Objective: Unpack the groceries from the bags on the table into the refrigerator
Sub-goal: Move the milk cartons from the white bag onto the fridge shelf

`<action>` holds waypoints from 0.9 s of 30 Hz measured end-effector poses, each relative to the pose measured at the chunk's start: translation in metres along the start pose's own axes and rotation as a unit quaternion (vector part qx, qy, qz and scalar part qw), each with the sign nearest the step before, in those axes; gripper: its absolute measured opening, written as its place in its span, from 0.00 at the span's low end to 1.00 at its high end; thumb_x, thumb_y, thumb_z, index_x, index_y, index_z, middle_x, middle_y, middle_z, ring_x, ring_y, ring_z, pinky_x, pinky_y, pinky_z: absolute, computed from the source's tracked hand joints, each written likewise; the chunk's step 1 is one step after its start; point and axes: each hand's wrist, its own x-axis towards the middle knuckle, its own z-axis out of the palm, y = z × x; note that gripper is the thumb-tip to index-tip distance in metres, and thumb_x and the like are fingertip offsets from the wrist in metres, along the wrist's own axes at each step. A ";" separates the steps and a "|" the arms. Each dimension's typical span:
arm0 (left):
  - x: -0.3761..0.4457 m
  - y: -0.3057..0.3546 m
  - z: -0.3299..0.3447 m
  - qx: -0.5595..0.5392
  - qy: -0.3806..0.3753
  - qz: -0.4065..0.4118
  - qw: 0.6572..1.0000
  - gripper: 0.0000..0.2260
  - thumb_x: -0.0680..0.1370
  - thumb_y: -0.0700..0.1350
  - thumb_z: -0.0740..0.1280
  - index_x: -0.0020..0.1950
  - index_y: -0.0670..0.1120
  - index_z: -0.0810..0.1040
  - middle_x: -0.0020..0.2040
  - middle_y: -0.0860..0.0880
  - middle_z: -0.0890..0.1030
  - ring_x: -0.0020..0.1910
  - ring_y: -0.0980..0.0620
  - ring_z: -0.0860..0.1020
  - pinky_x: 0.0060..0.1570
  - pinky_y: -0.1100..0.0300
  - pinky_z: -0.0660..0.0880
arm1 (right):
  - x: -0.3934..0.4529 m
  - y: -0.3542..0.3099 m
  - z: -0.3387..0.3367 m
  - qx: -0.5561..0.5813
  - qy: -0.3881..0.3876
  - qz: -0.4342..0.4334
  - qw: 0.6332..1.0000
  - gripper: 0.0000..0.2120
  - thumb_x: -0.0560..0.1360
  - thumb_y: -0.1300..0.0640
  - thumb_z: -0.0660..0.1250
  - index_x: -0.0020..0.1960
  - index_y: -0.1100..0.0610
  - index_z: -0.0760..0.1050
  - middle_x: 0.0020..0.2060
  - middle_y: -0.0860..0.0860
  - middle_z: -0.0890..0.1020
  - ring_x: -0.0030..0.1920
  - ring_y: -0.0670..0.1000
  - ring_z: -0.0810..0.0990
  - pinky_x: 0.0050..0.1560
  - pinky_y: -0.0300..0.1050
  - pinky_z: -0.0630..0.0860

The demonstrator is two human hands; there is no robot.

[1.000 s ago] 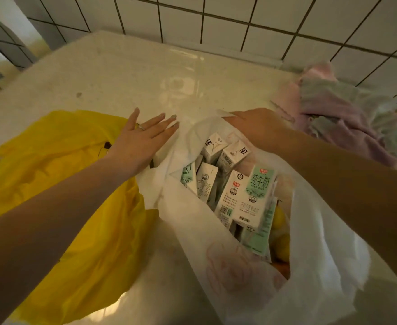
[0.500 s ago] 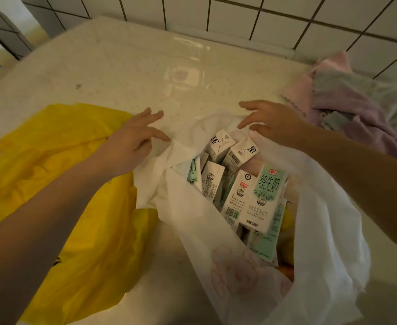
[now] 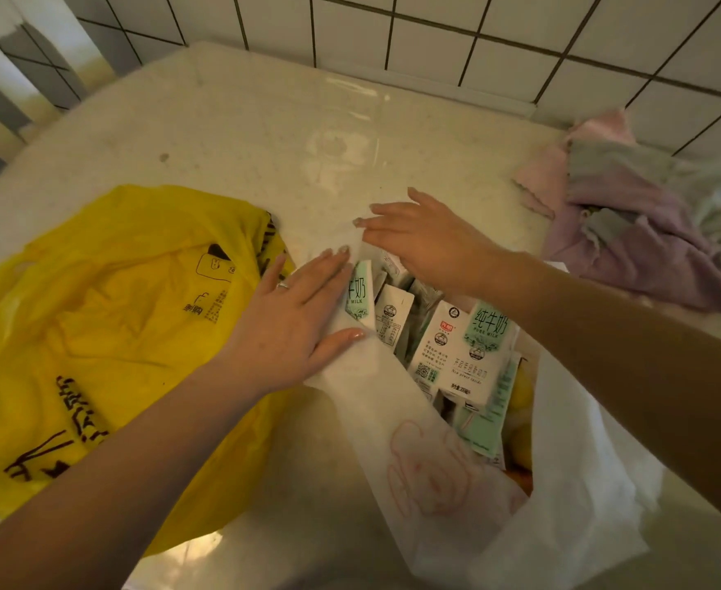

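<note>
- Your right hand [image 3: 424, 242] has crossed leftward over the white bag [image 3: 435, 483] mouth; it now nearly meets your left hand [image 3: 290, 321].
- Both hands lie flat-fingered on the bag's far rim, gripping nothing.
- Milk cartons [image 3: 463, 347] stand exposed inside, on the table [image 3: 265, 134].
- Judgement: mouth spread; lifting cartons comes next.
- Yellow bag [image 3: 94, 325] untouched.
</note>
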 end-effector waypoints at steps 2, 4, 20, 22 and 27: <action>0.001 -0.001 -0.002 -0.006 -0.018 -0.034 0.999 0.38 0.76 0.68 0.42 0.73 0.42 0.64 0.74 0.46 0.63 0.71 0.48 0.65 0.69 0.39 0.59 | 0.012 -0.001 -0.003 0.019 -0.033 0.024 0.999 0.27 0.74 0.68 0.61 0.71 0.55 0.65 0.72 0.50 0.65 0.73 0.53 0.62 0.72 0.57 0.51; 0.002 -0.004 0.000 -0.031 -0.024 -0.063 0.997 0.39 0.75 0.70 0.39 0.76 0.44 0.58 0.76 0.48 0.59 0.73 0.50 0.62 0.71 0.42 0.56 | 0.023 -0.002 -0.004 0.029 -0.086 0.045 0.995 0.27 0.77 0.66 0.55 0.74 0.52 0.59 0.75 0.47 0.58 0.74 0.50 0.58 0.72 0.51 0.49; -0.021 -0.005 0.021 -0.231 -0.045 -0.153 0.960 0.37 0.73 0.67 0.43 0.77 0.48 0.53 0.73 0.51 0.65 0.72 0.52 0.61 0.73 0.54 0.54 | 0.052 -0.015 0.007 0.185 -0.185 0.089 0.961 0.24 0.78 0.63 0.56 0.69 0.43 0.68 0.62 0.48 0.76 0.56 0.53 0.76 0.52 0.48 0.74; -0.025 -0.005 0.029 -0.257 -0.061 -0.162 0.951 0.38 0.73 0.69 0.42 0.77 0.49 0.55 0.72 0.51 0.67 0.71 0.52 0.63 0.72 0.50 0.57 | 0.046 -0.015 0.008 0.192 -0.169 0.091 0.963 0.24 0.77 0.64 0.57 0.68 0.44 0.70 0.63 0.48 0.76 0.59 0.53 0.75 0.56 0.51 0.74; -0.030 -0.010 0.023 -0.218 -0.130 -0.158 0.954 0.47 0.64 0.77 0.31 0.76 0.55 0.56 0.75 0.53 0.62 0.74 0.53 0.57 0.73 0.47 0.46 | 0.025 -0.012 -0.003 0.183 -0.107 0.099 0.972 0.22 0.77 0.65 0.56 0.67 0.47 0.72 0.68 0.47 0.71 0.67 0.49 0.69 0.61 0.46 0.68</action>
